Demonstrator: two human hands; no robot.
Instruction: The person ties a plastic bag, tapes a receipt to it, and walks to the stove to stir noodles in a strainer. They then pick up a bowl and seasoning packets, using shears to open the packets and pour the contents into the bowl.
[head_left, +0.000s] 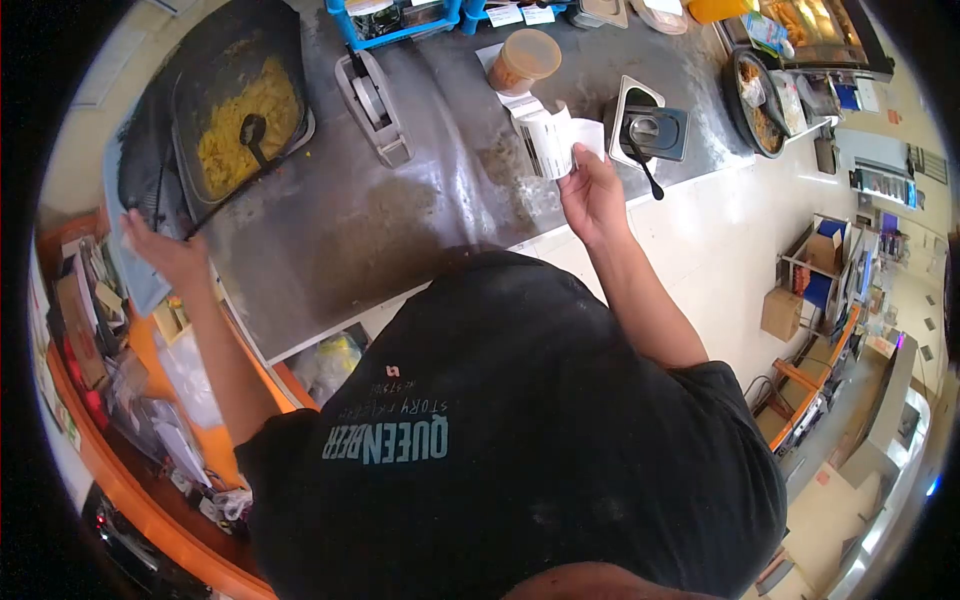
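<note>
My right hand (pixel 594 198) pinches a curling strip of white printed labels (pixel 548 145) above the metal counter. Behind the strip stands a clear plastic tub (pixel 527 58) with a lid and orange-brown contents. To the right of that hand is a small steel pan (pixel 632 95) with a black-handled ladle (pixel 645 150) in it. My left hand (pixel 168 250) is at the counter's left edge, thumb and fingers apart, close to a dark ridged item I cannot name. Beyond it sits a black tray (pixel 187 120) of yellow food, with a black spoon (pixel 254 135) lying in it.
A grey tape dispenser (pixel 374 105) stands on the metal counter (pixel 330 210). Blue baskets (pixel 400 30) line the back. At the right is a round black pan (pixel 758 105) with food. An orange-edged shelf (pixel 150 490) full of packets lies below left.
</note>
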